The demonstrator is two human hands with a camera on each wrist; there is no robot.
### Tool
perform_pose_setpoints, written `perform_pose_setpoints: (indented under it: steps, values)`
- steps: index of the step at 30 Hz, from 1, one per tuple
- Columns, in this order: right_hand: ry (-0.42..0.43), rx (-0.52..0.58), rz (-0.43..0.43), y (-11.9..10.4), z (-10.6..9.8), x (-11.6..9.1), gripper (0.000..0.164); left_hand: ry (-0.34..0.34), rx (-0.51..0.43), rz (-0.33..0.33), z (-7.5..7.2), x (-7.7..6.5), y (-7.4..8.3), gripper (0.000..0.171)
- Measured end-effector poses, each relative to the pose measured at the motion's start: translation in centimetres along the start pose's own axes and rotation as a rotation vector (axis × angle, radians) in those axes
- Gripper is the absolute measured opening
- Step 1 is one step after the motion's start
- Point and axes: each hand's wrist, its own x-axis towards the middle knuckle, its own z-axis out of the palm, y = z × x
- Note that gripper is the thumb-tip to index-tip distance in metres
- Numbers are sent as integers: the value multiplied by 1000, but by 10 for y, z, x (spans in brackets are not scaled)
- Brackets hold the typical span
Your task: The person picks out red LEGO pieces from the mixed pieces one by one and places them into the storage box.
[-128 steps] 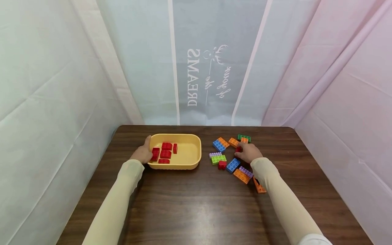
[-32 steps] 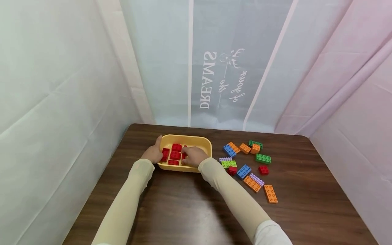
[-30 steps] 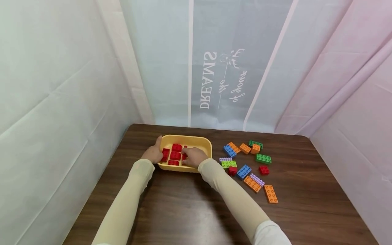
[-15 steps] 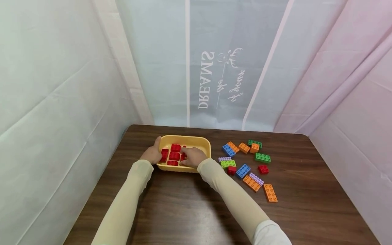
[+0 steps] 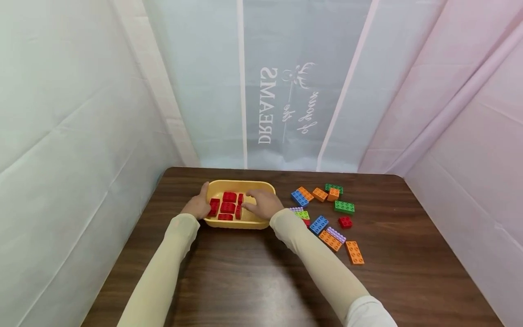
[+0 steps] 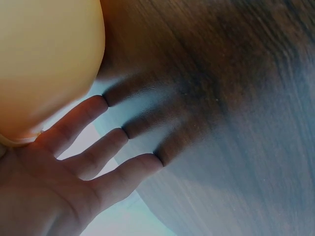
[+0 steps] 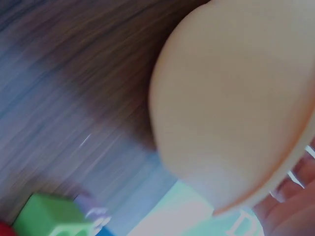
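Observation:
In the head view, a yellow tray [image 5: 241, 183] at the back left holds several red toy bricks [image 5: 227, 207] in its left and middle part. My left hand [image 5: 197, 207] rests at the tray's left end. In the left wrist view, fingers [image 6: 91, 152] of that hand are straight and spread, tips at the table, beside the tray wall [image 6: 47, 54]. My right hand [image 5: 265, 204] is over the tray's right part, thumb and fingers apart, nothing between them. Two narrow red bricks [image 5: 238, 211] lie in line just left of its thumb. Its fingers [image 7: 305, 169] show beyond the rim in the right wrist view.
Right of the tray, loose bricks are scattered: blue [image 5: 318, 225], green [image 5: 344, 207], orange [image 5: 354, 252], purple [image 5: 336, 235] and red [image 5: 345, 222]. My right forearm [image 5: 316, 268] crosses in front of them. A hanging cloth [image 5: 282, 150] stands behind the dark wooden table [image 5: 253, 272].
My right hand has carried a red brick from the right-hand pile into the tray, let go of it, and moved slightly right. The left hand has stayed at the tray's left end.

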Motion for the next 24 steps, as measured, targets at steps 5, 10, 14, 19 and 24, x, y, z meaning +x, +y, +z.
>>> perform_pose_setpoints:
  steps: [5, 10, 14, 19, 24]
  values:
    - [75, -5, 26, 18, -8, -11, 47, -1, 7, 6, 0, 3, -3, 86]
    - [129, 4, 57, 45, -18, -28, 48, -7, 13, 11, 0, 5, -5, 86]
    - [138, 31, 115, 73, -28, -45, 49, -11, 5, 4, 0, 4, -7, 85]
    - [135, 22, 212, 113, -44, -75, 47, -15, -1, 4, -1, 2, -5, 85]
    - [140, 1, 279, 150, -61, -107, 41, -21, 1, 14, -2, 3, -2, 85]
